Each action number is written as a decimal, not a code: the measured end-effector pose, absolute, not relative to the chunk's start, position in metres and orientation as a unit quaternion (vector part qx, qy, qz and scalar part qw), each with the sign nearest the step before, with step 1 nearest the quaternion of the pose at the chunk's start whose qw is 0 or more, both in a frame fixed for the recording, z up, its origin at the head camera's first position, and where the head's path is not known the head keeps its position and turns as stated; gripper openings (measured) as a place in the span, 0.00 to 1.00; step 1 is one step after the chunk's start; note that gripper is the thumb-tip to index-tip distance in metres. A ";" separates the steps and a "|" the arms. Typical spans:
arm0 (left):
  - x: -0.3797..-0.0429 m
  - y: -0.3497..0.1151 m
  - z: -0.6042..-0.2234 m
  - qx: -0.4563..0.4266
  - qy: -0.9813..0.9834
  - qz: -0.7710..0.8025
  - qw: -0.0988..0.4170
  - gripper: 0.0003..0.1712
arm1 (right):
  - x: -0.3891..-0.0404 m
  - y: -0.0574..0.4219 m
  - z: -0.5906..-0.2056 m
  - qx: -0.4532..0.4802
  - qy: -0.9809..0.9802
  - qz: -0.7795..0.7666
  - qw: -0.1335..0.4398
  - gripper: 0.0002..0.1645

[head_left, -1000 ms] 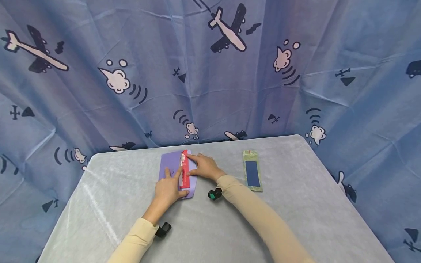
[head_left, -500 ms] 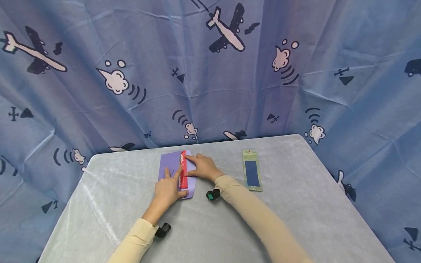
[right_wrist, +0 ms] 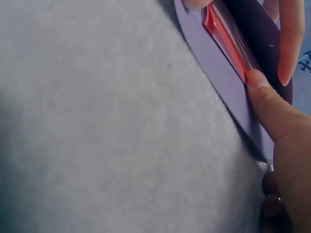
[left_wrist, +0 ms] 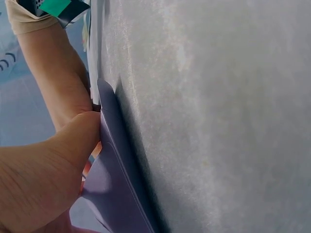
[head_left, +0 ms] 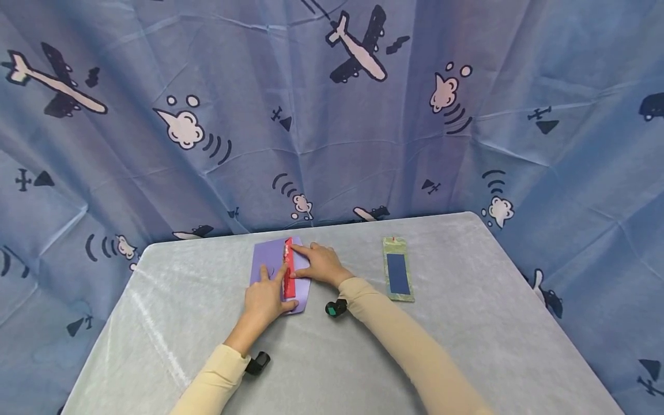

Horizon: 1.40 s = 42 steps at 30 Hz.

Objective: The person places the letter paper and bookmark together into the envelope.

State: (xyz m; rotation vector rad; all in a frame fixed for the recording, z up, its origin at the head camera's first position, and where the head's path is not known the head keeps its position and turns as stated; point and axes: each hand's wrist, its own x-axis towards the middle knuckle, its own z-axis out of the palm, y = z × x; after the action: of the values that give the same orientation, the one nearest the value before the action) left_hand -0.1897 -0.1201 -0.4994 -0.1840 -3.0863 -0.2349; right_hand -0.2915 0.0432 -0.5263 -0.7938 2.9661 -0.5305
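In the head view a purple envelope (head_left: 267, 253) lies on the table with its flap (right_wrist: 210, 65) spread out to the right. A red paper packet (head_left: 289, 285) with a pale print sits along its opening, partly inside. My left hand (head_left: 261, 300) rests on the envelope with fingers spread, index fingertip by the packet and thumb on the flap's near end. From the right, my right hand (head_left: 324, 265) touches the packet's edge with index finger and thumb. The right wrist view shows that thumb (right_wrist: 265, 94) against the red edge; its other fingers are mostly hidden.
A narrow green-edged item with a dark blue panel (head_left: 397, 274) lies to the right of my right hand. The grey cloth-covered table (head_left: 332, 369) ends at the back before a blue curtain (head_left: 321, 115) printed with planes.
The red packet has shifted left, and a narrower strip of it shows outside the envelope. My right hand has moved slightly left with it; my left hand stays in place.
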 end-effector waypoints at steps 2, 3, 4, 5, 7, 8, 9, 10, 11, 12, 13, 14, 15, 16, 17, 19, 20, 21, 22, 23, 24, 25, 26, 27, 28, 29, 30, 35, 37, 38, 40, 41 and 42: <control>-0.190 -0.120 -0.499 -0.060 -0.995 -0.075 0.025 0.57 | -0.292 0.044 -0.526 -0.257 0.950 -0.175 0.008 0.52; -0.190 -0.120 -0.499 -0.060 -0.995 -0.075 0.026 0.57 | -0.292 0.045 -0.526 -0.258 0.950 -0.177 0.006 0.52; -0.190 -0.120 -0.498 -0.060 -0.995 -0.074 0.027 0.57 | -0.292 0.045 -0.526 -0.259 0.949 -0.181 0.005 0.52; -0.190 -0.120 -0.498 -0.059 -0.995 -0.074 0.027 0.57 | -0.292 0.046 -0.525 -0.260 0.947 -0.186 0.005 0.52; -0.190 -0.121 -0.498 -0.058 -0.995 -0.074 0.025 0.57 | -0.292 0.047 -0.526 -0.261 0.946 -0.191 0.011 0.52; -0.190 -0.121 -0.498 -0.057 -0.995 -0.074 0.023 0.57 | -0.291 0.047 -0.526 -0.262 0.945 -0.194 0.014 0.52; -0.189 -0.120 -0.498 -0.057 -0.995 -0.075 0.021 0.57 | -0.291 0.048 -0.526 -0.261 0.945 -0.198 0.017 0.52; -0.189 -0.120 -0.498 -0.057 -0.995 -0.076 0.020 0.57 | -0.291 0.048 -0.526 -0.261 0.944 -0.201 0.019 0.52; -0.189 -0.120 -0.498 -0.057 -0.995 -0.077 0.018 0.57 | -0.291 0.049 -0.527 -0.260 0.944 -0.203 0.022 0.52; -0.189 -0.120 -0.499 -0.057 -0.995 -0.078 0.017 0.57 | -0.291 0.049 -0.527 -0.260 0.943 -0.205 0.024 0.52; -0.190 -0.120 -0.499 -0.057 -0.995 -0.079 0.017 0.57 | -0.291 0.050 -0.528 -0.260 0.943 -0.205 0.025 0.53; -0.190 -0.120 -0.499 -0.057 -0.995 -0.080 0.018 0.56 | -0.292 0.050 -0.528 -0.260 0.943 -0.207 0.024 0.53; -0.190 -0.120 -0.499 -0.057 -0.995 -0.080 0.018 0.56 | -0.292 0.050 -0.528 -0.260 0.943 -0.208 0.025 0.53; -0.190 -0.120 -0.499 -0.057 -0.995 -0.081 0.019 0.56 | -0.292 0.051 -0.529 -0.261 0.942 -0.208 0.027 0.53; -0.190 -0.120 -0.499 -0.057 -0.995 -0.082 0.018 0.57 | -0.293 0.051 -0.529 -0.261 0.942 -0.208 0.029 0.54; -0.190 -0.120 -0.499 -0.057 -0.995 -0.082 0.018 0.57 | -0.293 0.052 -0.530 -0.261 0.942 -0.209 0.033 0.54; -0.190 -0.120 -0.499 -0.057 -0.995 -0.082 0.018 0.57 | -0.294 0.052 -0.530 -0.261 0.942 -0.208 0.035 0.54; -0.190 -0.120 -0.499 -0.057 -0.995 -0.082 0.017 0.57 | -0.294 0.052 -0.531 -0.261 0.942 -0.207 0.037 0.54; -0.190 -0.119 -0.499 -0.058 -0.995 -0.083 0.017 0.57 | -0.294 0.052 -0.531 -0.261 0.942 -0.206 0.037 0.55; -0.190 -0.119 -0.499 -0.058 -0.995 -0.082 0.017 0.57 | -0.294 0.053 -0.531 -0.261 0.942 -0.206 0.035 0.55; -0.190 -0.119 -0.499 -0.059 -0.995 -0.082 0.017 0.57 | -0.294 0.053 -0.532 -0.261 0.943 -0.206 0.033 0.55; -0.190 -0.119 -0.499 -0.060 -0.995 -0.082 0.018 0.57 | -0.293 0.052 -0.532 -0.262 0.943 -0.205 0.031 0.55; -0.190 -0.119 -0.499 -0.060 -0.995 -0.081 0.018 0.57 | -0.293 0.052 -0.531 -0.262 0.943 -0.203 0.030 0.55; -0.190 -0.119 -0.499 -0.060 -0.995 -0.081 0.018 0.57 | -0.293 0.052 -0.531 -0.262 0.944 -0.198 0.026 0.54; -0.190 -0.119 -0.499 -0.059 -0.995 -0.081 0.017 0.57 | -0.292 0.051 -0.531 -0.263 0.945 -0.195 0.022 0.54; -0.190 -0.119 -0.500 -0.058 -0.995 -0.080 0.017 0.57 | -0.292 0.051 -0.531 -0.263 0.945 -0.191 0.019 0.54; -0.190 -0.119 -0.500 -0.058 -0.995 -0.080 0.017 0.57 | -0.291 0.050 -0.531 -0.263 0.946 -0.186 0.018 0.54; -0.189 -0.120 -0.500 -0.058 -0.995 -0.080 0.022 0.57 | -0.291 0.049 -0.530 -0.260 0.950 -0.175 0.010 0.54; -0.189 -0.120 -0.500 -0.059 -0.995 -0.079 0.024 0.57 | -0.291 0.048 -0.531 -0.259 0.950 -0.172 0.009 0.55; -0.189 -0.120 -0.500 -0.060 -0.995 -0.078 0.024 0.57 | -0.291 0.048 -0.531 -0.258 0.951 -0.170 0.009 0.55; -0.189 -0.120 -0.500 -0.059 -0.995 -0.076 0.023 0.57 | -0.291 0.047 -0.531 -0.258 0.952 -0.167 0.009 0.55; -0.189 -0.120 -0.500 -0.059 -0.995 -0.075 0.022 0.57 | -0.291 0.047 -0.531 -0.258 0.952 -0.164 0.011 0.56; -0.189 -0.120 -0.500 -0.058 -0.995 -0.075 0.021 0.57 | -0.291 0.046 -0.531 -0.258 0.952 -0.163 0.011 0.56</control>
State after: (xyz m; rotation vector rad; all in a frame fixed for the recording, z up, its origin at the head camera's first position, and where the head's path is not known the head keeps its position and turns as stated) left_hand -0.1887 -0.1197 -0.4998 -0.1808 -3.0864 -0.2334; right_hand -0.2909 0.0464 -0.5306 -0.8047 2.9711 -0.5081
